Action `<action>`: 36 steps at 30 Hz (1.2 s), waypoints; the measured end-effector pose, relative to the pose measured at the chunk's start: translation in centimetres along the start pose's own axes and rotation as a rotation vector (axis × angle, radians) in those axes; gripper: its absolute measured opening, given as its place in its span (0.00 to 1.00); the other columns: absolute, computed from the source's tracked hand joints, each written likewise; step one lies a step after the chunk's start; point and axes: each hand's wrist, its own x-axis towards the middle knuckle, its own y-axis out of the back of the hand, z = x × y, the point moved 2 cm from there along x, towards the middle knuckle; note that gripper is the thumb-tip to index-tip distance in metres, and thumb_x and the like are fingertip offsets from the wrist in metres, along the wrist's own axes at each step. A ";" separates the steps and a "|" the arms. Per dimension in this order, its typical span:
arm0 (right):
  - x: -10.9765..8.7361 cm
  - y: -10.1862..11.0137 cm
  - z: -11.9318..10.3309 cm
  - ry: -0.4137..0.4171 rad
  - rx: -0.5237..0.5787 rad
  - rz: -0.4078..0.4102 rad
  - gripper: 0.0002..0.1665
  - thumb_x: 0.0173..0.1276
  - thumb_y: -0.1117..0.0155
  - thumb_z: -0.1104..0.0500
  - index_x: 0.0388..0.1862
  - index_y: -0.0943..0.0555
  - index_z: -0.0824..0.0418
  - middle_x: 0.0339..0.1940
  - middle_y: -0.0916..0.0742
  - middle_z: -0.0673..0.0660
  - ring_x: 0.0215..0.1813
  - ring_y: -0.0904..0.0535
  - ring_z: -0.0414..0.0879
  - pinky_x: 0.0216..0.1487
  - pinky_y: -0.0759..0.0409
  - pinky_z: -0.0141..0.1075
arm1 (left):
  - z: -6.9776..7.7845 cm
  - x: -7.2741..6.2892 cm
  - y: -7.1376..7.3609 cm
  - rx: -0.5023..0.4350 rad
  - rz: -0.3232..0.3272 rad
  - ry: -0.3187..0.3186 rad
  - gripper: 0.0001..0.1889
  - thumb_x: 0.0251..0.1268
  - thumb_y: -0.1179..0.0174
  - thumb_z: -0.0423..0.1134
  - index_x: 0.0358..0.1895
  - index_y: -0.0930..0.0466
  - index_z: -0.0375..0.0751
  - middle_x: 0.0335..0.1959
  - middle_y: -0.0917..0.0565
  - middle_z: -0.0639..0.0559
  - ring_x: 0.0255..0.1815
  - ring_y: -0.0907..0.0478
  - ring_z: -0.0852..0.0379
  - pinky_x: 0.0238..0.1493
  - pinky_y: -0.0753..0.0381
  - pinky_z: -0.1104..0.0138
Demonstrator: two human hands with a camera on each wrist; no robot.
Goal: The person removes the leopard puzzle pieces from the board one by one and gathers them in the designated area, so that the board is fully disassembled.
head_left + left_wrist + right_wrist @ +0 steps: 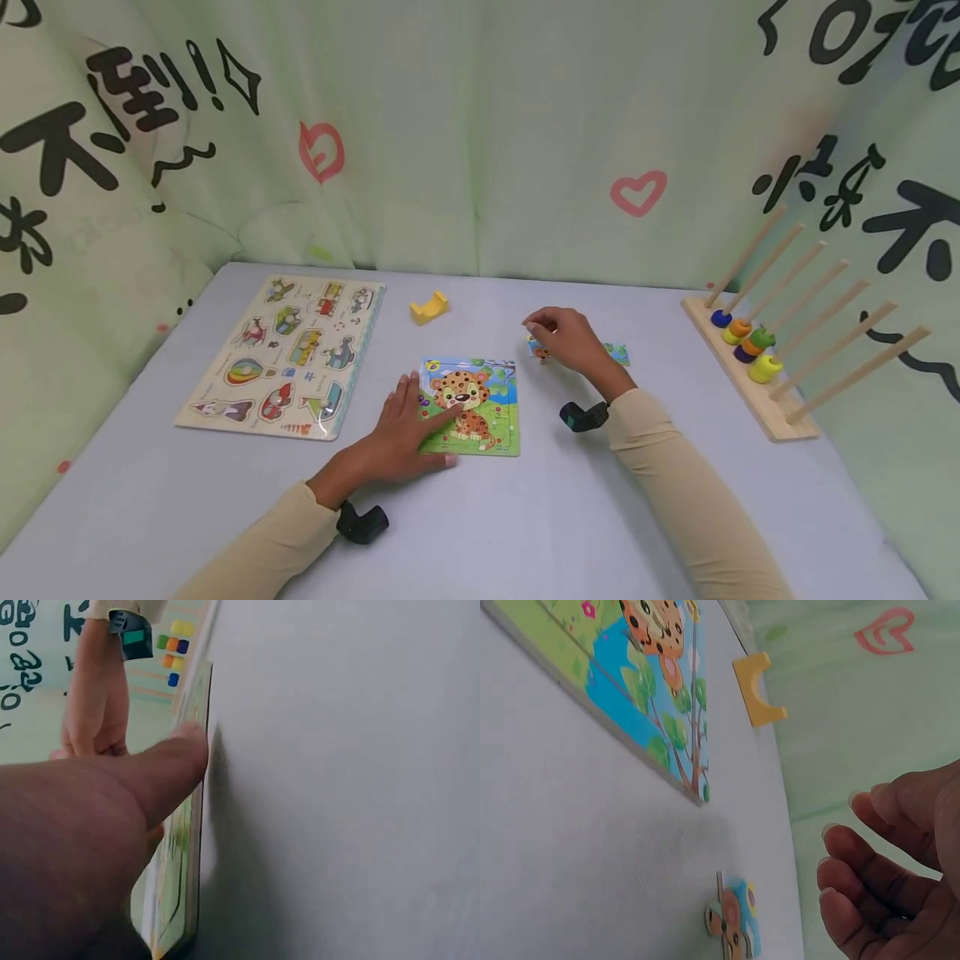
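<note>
The left hand [397,437] lies with straight, spread fingers on the square, flat puzzle board with a spotted leopard on green grass and blue sky [483,408]; it presses or rests there and grips nothing. The right hand [568,337] is half open, its fingers loosely bent, with nothing between them. It is above the small, flat, blue puzzle pieces with printed picture [619,354], which lie on the white table [525,533] to the right of the board; their number I cannot tell, because the hand covers part of them. In my opinion, a thin piece could slip away if the fingertips come down too flat, and the board could slide or turn if the left hand pushes sideways instead of downwards
</note>
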 end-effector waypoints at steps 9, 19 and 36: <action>0.3 -3.6 -3.0 0.044 0.074 -0.132 0.16 0.76 0.44 0.54 0.50 0.16 0.62 0.42 0.14 0.55 0.44 0.21 0.47 0.44 0.24 0.41 | -0.1 -0.3 0.5 0.048 -0.029 -0.013 0.34 0.67 0.42 0.57 0.74 0.37 0.56 0.75 0.68 0.26 0.75 0.75 0.33 0.69 0.69 0.40; 0.2 -6.0 -4.7 0.115 0.231 -0.264 0.19 0.77 0.46 0.53 0.51 0.17 0.66 0.39 0.13 0.57 0.41 0.18 0.48 0.43 0.21 0.40 | 0.2 -0.5 0.5 0.017 -0.024 -0.032 0.30 0.71 0.44 0.52 0.73 0.35 0.52 0.74 0.68 0.24 0.75 0.74 0.30 0.68 0.69 0.39; 0.5 -8.6 -6.5 0.129 0.253 -0.456 0.18 0.77 0.47 0.57 0.52 0.19 0.68 0.33 0.15 0.58 0.36 0.19 0.51 0.40 0.19 0.37 | 0.0 -0.3 0.1 0.029 -0.030 -0.034 0.30 0.71 0.45 0.54 0.74 0.36 0.54 0.75 0.69 0.26 0.74 0.76 0.31 0.68 0.70 0.38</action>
